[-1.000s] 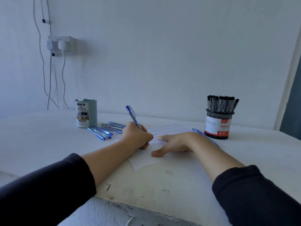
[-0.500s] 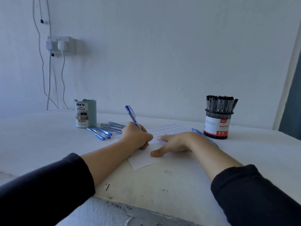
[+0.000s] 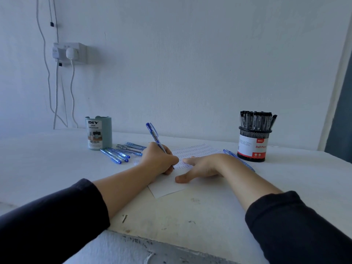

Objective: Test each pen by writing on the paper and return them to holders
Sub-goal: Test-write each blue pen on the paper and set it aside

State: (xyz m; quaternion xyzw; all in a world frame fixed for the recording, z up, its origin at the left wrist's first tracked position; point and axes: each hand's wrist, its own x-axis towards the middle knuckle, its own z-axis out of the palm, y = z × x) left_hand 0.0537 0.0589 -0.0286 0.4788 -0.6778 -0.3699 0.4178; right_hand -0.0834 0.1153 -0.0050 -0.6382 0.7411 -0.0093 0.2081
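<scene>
Almost nothing has moved since a second ago: my left hand [image 3: 159, 159] still grips the blue pen [image 3: 154, 137], tip on the paper [image 3: 198, 148], so this test goes on. My right hand [image 3: 202, 165] lies flat, holding the paper. Loose blue pens [image 3: 118, 155] wait beside the green holder [image 3: 98, 132]. The black pens' mesh holder [image 3: 253, 144] stands clear.

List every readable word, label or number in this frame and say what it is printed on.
"DIY", "DESK ORGANIZER": label on the blue-green holder.
"DIY", "Ball Pen" (end cut off by the curve): label on the black mesh holder.
Barcode digits on the blue-green holder, fine print on the mesh holder, rows of marks on the paper: unreadable.
</scene>
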